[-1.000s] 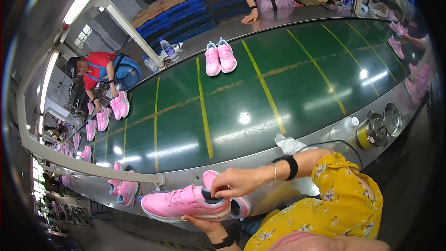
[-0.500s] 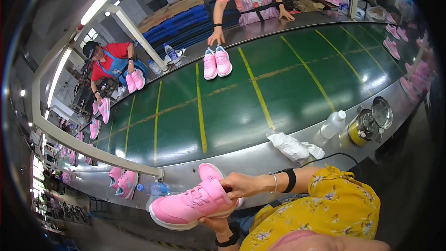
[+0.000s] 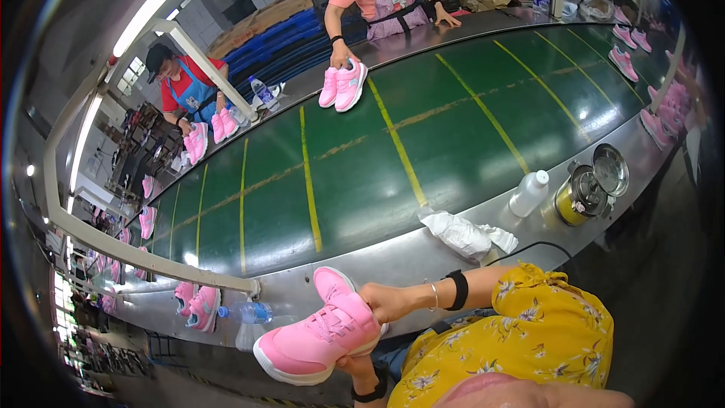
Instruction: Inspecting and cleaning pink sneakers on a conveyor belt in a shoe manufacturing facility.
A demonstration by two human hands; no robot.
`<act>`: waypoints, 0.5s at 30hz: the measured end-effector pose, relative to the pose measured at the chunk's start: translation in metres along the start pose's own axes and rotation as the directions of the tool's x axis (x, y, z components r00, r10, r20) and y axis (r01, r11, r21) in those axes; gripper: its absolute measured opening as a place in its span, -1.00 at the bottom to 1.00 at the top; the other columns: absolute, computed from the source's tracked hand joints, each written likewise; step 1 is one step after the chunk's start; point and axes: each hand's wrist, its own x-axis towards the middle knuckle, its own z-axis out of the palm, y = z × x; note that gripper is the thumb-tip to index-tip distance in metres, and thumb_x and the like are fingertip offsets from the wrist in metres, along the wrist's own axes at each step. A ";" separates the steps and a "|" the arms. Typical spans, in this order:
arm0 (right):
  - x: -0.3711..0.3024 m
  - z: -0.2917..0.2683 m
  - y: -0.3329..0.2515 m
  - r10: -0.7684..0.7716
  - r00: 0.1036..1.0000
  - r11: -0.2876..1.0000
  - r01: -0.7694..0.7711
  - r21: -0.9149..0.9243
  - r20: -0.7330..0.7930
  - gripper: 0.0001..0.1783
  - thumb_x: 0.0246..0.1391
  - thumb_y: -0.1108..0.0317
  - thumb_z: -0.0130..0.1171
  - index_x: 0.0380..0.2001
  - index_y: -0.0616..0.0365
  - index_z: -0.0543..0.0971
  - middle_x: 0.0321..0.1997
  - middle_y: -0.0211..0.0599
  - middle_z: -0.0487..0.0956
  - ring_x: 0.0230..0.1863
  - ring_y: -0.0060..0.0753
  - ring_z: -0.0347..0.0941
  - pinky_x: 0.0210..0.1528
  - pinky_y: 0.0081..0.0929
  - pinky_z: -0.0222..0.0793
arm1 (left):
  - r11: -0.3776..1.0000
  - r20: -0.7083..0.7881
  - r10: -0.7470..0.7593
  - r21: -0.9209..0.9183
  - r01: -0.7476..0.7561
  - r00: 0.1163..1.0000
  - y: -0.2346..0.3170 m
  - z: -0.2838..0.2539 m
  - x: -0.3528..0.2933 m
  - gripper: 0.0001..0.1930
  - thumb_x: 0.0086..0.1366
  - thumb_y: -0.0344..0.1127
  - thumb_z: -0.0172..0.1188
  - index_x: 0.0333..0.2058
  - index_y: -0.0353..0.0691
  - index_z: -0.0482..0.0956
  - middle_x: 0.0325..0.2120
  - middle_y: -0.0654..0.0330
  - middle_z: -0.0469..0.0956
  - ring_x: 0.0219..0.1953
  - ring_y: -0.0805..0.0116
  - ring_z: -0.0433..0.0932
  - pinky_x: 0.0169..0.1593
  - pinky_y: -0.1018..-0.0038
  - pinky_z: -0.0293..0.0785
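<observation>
I hold a pink sneaker (image 3: pixel 321 340) with a white sole, its toe toward the lower left. My right hand (image 3: pixel 385 302), with a bangle and black wristband, grips it at the ankle opening. Under its sole, my left hand (image 3: pixel 359 366) supports it, partly hidden by the shoe. A second pink sneaker (image 3: pixel 332 279) shows just behind; whether it rests on the metal ledge or is held too, I cannot tell. Beside the held shoe lies a clear plastic bottle (image 3: pixel 253 312) with a blue label.
A green conveyor belt (image 3: pixel 355 189) with yellow lines runs beyond the metal ledge (image 3: pixel 302 287). On the ledge are crumpled white paper (image 3: pixel 461 234), a white bottle (image 3: pixel 530 193), a lidded metal pot (image 3: pixel 581 196) and a pink pair (image 3: pixel 200 306). Across, a co-worker's hand (image 3: pixel 343 54) grips pink sneakers (image 3: pixel 343 85).
My view has shifted slightly; both my hands keep the sneaker, now tilted a little more. Across the belt, the co-worker's hand has closed on the pink pair. The co-worker at left has moved a sneaker.
</observation>
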 end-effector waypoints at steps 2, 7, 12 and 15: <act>0.002 -0.006 0.007 0.042 0.997 0.993 -0.035 -0.113 0.069 -0.62 -0.04 0.22 0.32 -0.18 0.22 0.58 -0.25 0.04 0.60 -0.26 0.02 0.53 -0.15 -0.35 0.44 | 1.000 -0.006 0.007 0.008 -0.007 1.000 0.000 0.003 0.001 -0.09 0.34 0.38 -0.19 0.35 -0.33 0.02 0.32 -0.08 0.13 0.32 -0.03 0.21 0.34 0.12 0.16; 0.003 -0.007 0.006 0.036 0.995 0.972 -0.012 -0.234 0.097 -0.62 -0.07 0.22 0.31 -0.21 0.22 0.58 -0.27 0.06 0.59 -0.27 0.00 0.53 -0.18 -0.33 0.43 | 0.998 -0.053 0.056 0.033 -0.054 0.997 0.003 0.020 0.016 -0.09 0.35 0.37 -0.20 0.35 -0.33 0.02 0.31 -0.09 0.13 0.31 -0.03 0.22 0.33 0.11 0.17; -0.004 -0.001 -0.019 -0.007 1.000 0.993 0.009 -0.118 0.015 -0.64 -0.23 0.45 0.19 -0.24 0.27 0.56 -0.38 0.11 0.56 -0.31 0.11 0.50 -0.24 -0.28 0.42 | 0.995 -0.050 0.099 0.030 -0.097 0.994 0.010 0.017 0.028 -0.10 0.35 0.37 -0.21 0.35 -0.34 0.03 0.31 -0.10 0.14 0.30 -0.04 0.23 0.33 0.11 0.17; -0.008 0.004 0.006 -0.038 0.999 0.981 0.042 -0.192 0.027 -0.72 -0.13 0.35 0.27 -0.30 0.23 0.56 -0.38 0.04 0.56 -0.32 0.11 0.51 -0.32 -0.26 0.41 | 0.994 0.012 0.105 -0.016 -0.105 0.994 0.007 0.079 0.049 -0.10 0.36 0.37 -0.22 0.34 -0.35 0.03 0.31 -0.10 0.14 0.30 -0.04 0.24 0.33 0.10 0.17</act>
